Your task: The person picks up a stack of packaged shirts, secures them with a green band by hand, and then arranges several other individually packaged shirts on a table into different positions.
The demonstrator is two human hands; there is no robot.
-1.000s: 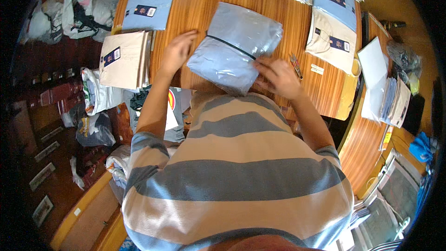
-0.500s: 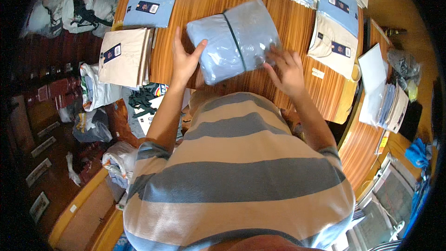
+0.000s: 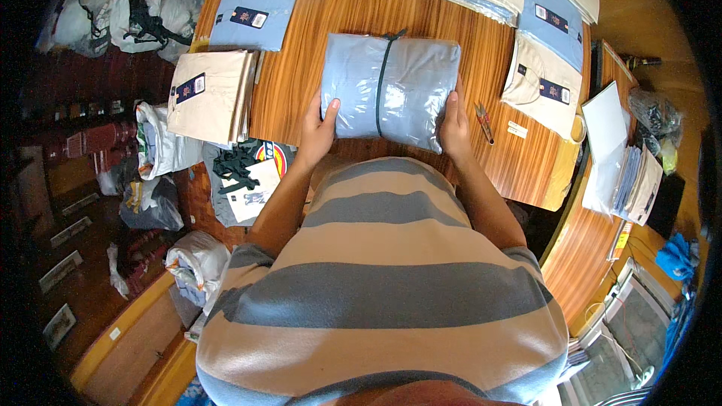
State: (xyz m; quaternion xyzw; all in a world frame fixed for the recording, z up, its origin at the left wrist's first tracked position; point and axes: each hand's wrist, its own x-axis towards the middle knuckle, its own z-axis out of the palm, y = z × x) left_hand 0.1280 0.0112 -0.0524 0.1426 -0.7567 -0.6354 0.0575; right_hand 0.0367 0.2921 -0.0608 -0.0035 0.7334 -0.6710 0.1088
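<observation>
Between my hands is a bundle of folded light-blue garments (image 3: 417, 86) in clear plastic. A dark green strap (image 3: 383, 90) runs round its middle, with a knot at the far edge. My left hand (image 3: 320, 126) grips the bundle's left side, thumb on top. On the opposite side, my right hand (image 3: 453, 126) clasps the edge, its thumb along the side. The fingers of both hands are mostly hidden beneath or behind the bundle. Small thread snips (image 3: 483, 123) with reddish handles lie on the wooden table (image 3: 293, 98), just right of my right hand.
Folded beige garments (image 3: 207, 105) are stacked at the table's left edge, a blue one (image 3: 252, 15) beyond them. More tagged beige garments (image 3: 543, 86) lie at the right, and stacks line the far side. Plastic bags (image 3: 139, 11) stand at the far left.
The bundle has turned from tilted to nearly square with me. My right hand has moved from its near right corner to a grip on its right side, and the snips have come into sight.
</observation>
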